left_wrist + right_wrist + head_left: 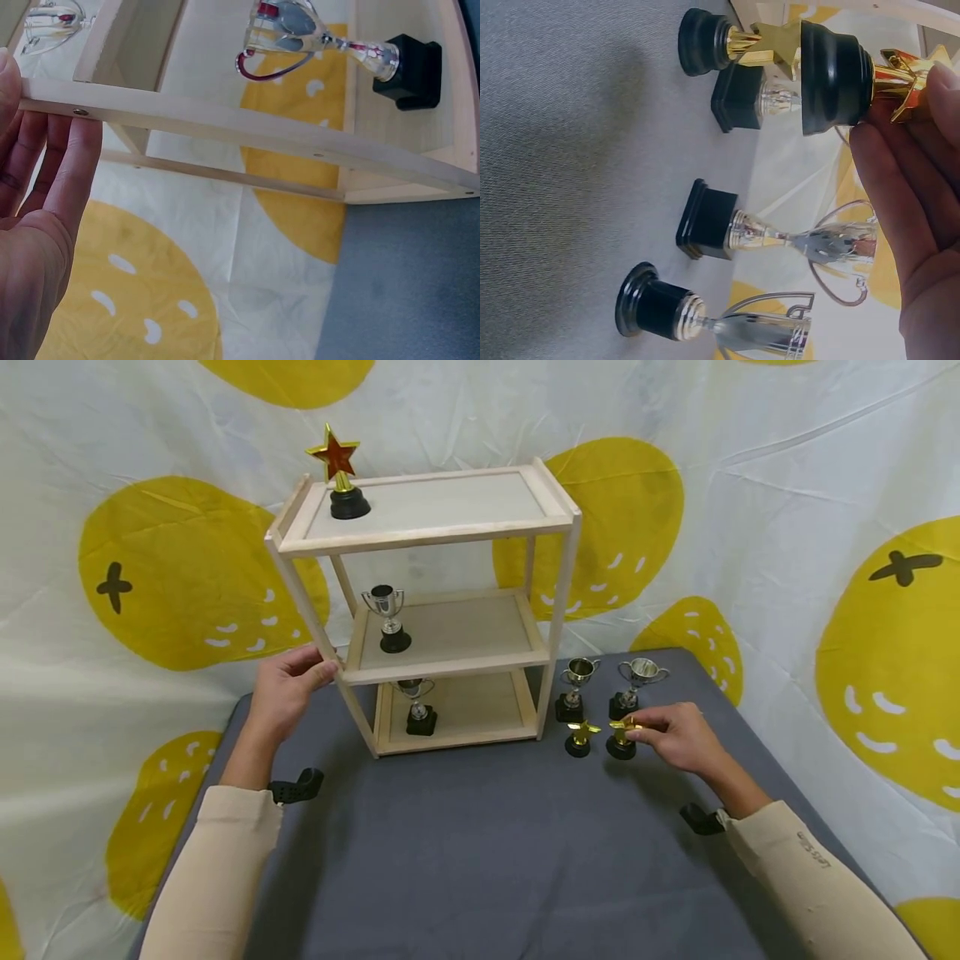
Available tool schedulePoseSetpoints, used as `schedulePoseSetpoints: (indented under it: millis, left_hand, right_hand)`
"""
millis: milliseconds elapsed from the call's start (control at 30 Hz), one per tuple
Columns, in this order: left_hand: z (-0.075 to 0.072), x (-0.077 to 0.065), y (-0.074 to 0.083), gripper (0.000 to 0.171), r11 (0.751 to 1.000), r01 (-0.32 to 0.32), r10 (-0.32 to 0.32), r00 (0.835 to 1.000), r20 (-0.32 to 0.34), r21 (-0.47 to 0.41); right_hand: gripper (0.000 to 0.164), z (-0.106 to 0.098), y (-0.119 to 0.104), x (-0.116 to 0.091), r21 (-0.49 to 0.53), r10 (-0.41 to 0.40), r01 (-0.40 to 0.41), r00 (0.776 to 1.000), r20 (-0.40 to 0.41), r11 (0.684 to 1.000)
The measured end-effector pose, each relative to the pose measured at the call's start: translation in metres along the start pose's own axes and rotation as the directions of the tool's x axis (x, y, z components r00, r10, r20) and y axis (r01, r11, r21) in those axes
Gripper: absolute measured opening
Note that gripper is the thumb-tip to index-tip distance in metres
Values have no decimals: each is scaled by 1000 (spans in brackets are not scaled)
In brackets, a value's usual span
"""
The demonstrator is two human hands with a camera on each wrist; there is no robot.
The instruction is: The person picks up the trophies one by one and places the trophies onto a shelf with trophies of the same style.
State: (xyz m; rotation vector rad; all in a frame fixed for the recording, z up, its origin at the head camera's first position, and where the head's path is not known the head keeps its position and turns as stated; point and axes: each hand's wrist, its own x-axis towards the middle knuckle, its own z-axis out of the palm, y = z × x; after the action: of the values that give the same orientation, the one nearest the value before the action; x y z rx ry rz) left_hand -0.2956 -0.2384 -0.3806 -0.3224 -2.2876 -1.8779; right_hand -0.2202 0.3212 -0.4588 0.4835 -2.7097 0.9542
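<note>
My left hand (285,689) grips the left front post of a pale wooden three-tier shelf (450,672), level with its middle tier. In the left wrist view its fingers (71,165) lie behind the post. My right hand (678,735) pinches the star of a small gold star trophy (836,79) with a round black base. Beside it a second gold star trophy (578,740) stands on the table. Behind these are a cup trophy (573,689) with a gold-toned bowl and a silver cup trophy (633,687). My right fingers partly hide the held star.
A larger star trophy (348,497) with a red face stands on the top tier, at left. One silver cup (392,620) is on the middle tier, another (420,710) on the bottom tier. Grey cloth (480,852) covers the table; a patterned curtain (750,443) hangs behind.
</note>
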Motion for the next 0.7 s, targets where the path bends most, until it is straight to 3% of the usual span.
schedulePoseSetpoints:
  millis: [267, 700]
  left_hand:
    - [-1, -1, -1, 39, 999, -12, 12, 1000, 0, 33]
    - [-1, 0, -2, 36, 1000, -20, 20, 1000, 2, -12]
  right_hand:
    - [17, -1, -6, 3, 14, -44, 45, 998, -38, 999]
    - [16, -6, -12, 7, 28, -58, 59, 997, -48, 998]
